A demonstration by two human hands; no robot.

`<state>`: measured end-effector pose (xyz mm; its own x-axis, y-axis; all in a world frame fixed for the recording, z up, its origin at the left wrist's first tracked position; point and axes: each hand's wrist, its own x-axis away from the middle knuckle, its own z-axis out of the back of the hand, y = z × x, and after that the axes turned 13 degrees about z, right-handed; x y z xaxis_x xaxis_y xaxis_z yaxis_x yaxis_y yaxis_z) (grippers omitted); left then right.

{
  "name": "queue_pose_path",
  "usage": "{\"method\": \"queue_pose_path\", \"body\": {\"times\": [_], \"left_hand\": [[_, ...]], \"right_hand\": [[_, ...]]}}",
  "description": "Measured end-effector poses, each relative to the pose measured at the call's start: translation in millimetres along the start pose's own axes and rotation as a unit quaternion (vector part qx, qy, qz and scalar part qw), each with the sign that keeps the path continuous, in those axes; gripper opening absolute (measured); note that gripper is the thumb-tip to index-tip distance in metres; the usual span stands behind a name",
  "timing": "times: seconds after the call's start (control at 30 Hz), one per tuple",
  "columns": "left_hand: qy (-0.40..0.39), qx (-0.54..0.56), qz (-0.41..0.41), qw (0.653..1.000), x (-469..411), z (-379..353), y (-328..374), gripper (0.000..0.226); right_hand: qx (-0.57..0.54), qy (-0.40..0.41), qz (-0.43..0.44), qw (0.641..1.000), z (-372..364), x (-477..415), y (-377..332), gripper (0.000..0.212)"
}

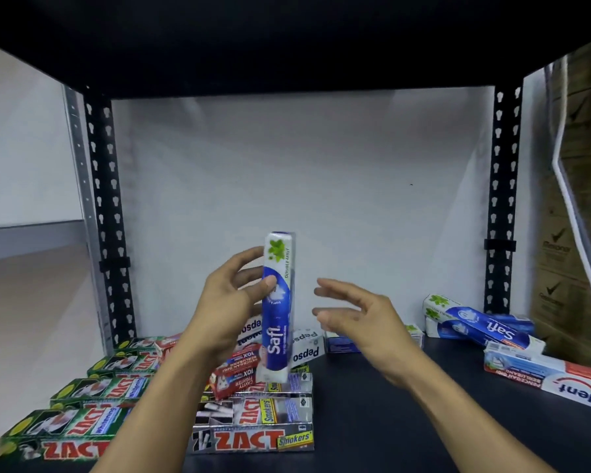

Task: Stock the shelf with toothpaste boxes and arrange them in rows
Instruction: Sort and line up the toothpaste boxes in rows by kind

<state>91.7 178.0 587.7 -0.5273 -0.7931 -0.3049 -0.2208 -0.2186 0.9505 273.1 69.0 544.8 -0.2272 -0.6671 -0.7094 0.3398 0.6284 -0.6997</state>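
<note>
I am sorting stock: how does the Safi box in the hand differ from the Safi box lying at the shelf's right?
The held Safi box is upright, gripped by the left hand; the lying Safi box rests slanted on other boxes, untouched. Both are blue and white with green leaves.

Four green ZACT boxes (65,430), three silver ZACT Smokers boxes (253,440) and at least three Safi boxes (277,336) show.
</note>
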Motion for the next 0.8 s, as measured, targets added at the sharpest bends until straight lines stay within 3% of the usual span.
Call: {"method": "queue_pose_path", "body": {"times": [0.13, 0.27, 0.4, 0.6, 0.7, 0.8], "left_hand": [[-0.021, 0.224, 0.042, 0.973, -1, -3, -25, 0.05], [-0.018, 0.309, 0.078, 0.948, 3, -8, -48, 0.063], [-0.003, 0.285, 0.09, 0.954, 8, -14, -56, 0.064], [-0.016, 0.159, 0.118, 0.98, 25, -41, -67, 0.073], [-0.023, 0.128, 0.118, 0.984, 29, -55, -72, 0.068], [-0.048, 0.106, 0.134, 0.984, 22, -55, -68, 0.049]], "right_hand": [[0.014, -0.057, -0.025, 0.998, -5, 22, 9, 0.058], [0.092, -0.05, -0.009, 0.994, -7, 38, 24, 0.061], [0.171, -0.015, 0.029, 0.985, 3, 46, 33, 0.049], [0.227, 0.072, 0.079, 0.968, 8, 54, 39, 0.042], [0.218, 0.055, 0.077, 0.971, 8, 60, 39, 0.044], [0.178, 0.005, 0.06, 0.982, 20, 64, 33, 0.034]]}}
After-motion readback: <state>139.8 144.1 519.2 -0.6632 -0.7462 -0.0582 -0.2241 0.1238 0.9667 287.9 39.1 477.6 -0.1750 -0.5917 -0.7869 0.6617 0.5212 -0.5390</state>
